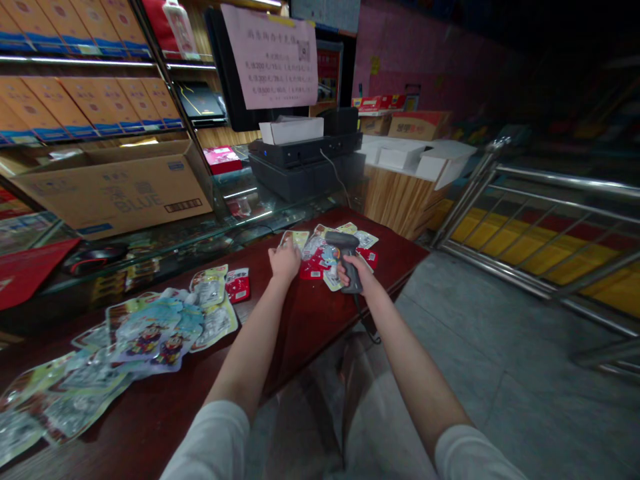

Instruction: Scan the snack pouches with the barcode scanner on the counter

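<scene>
My right hand is wrapped round the handle of a grey handheld barcode scanner, its head pointing left. A cable hangs from the scanner's base past the table edge. My left hand is closed at the near edge of a pale snack packet, which lies just past its fingers; the fingertips are partly hidden. Under and around the scanner lie several packets, among them a red packet. Left of my left arm, another red packet lies beside a heap of shiny snack packets on the dark red table.
Behind the table runs a glass counter with an open cardboard box, a computer mouse and a black cash drawer. A monitor with a paper notice stands above. Metal railings are at the right.
</scene>
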